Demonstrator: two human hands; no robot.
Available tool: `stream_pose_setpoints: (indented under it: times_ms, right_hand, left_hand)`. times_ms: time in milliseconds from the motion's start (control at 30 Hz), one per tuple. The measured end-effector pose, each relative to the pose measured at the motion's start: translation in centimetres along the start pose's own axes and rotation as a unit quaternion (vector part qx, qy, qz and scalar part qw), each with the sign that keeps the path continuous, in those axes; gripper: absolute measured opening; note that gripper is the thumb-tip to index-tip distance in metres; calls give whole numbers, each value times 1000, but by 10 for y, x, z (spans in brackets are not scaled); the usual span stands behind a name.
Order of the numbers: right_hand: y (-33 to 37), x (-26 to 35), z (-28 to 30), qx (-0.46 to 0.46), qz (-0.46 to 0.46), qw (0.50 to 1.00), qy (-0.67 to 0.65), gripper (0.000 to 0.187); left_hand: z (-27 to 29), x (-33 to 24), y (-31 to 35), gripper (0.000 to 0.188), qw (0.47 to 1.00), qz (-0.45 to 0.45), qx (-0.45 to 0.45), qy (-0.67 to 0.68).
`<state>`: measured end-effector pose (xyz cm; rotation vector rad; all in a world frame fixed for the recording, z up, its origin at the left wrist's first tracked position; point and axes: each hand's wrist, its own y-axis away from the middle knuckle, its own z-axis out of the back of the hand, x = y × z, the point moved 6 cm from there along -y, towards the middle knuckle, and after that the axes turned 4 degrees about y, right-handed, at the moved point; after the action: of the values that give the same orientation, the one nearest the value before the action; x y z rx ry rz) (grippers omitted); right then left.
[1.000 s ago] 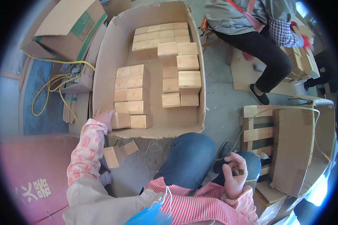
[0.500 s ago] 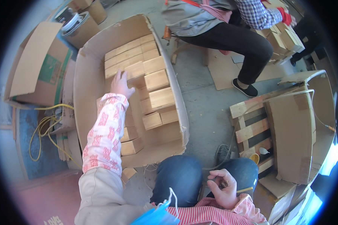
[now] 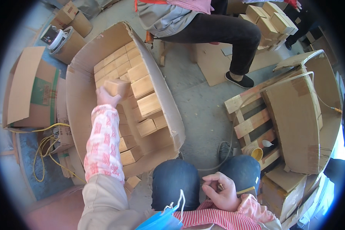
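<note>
My left hand (image 3: pixel 106 96) reaches into a large cardboard box (image 3: pixel 74 71) and grips one pale wooden block (image 3: pixel 118 88), raised and tilted above the others. Beneath and beyond it, rows of similar wooden blocks (image 3: pixel 122 61) lie packed in the box, with a few stacked higher along the right side (image 3: pixel 142 87). Over my lap, between my knees, my right hand (image 3: pixel 223 193) is curled closed. Something small and brownish shows between its thumb and fingers, too small to name.
A co-worker's bent leg (image 3: pixel 239 46) is beyond the box, near a stack of wooden blocks (image 3: pixel 270 25). At right, a wooden pallet (image 3: pixel 257 126) holds a cardboard box (image 3: pixel 295 126), with a yellow cup (image 3: pixel 257 154) nearby. Yellow cable (image 3: pixel 42 161) hangs at left.
My left hand has taken hold of a wooden block and lifted it above the rows. My right hand stays curled over my lap. The whole view has shifted slightly.
</note>
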<state>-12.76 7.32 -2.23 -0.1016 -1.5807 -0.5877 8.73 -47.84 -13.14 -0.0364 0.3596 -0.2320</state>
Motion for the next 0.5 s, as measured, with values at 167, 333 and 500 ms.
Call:
stream_pose_setpoints:
  times_ms: [167,333,500]
  right_hand:
    - [7,-5,-5,-1,-2,1000,-22,24]
    - [13,-8,-9,-21,50,999,-4,22]
    - [23,-13,-7,-39,79,994,-61,19]
  left_hand:
    - [61,44,62,59,871,180,66,453]
    - [114,-15,184,54,730,223,75,642]
    - [145,-97,279,60,655,179,148,719]
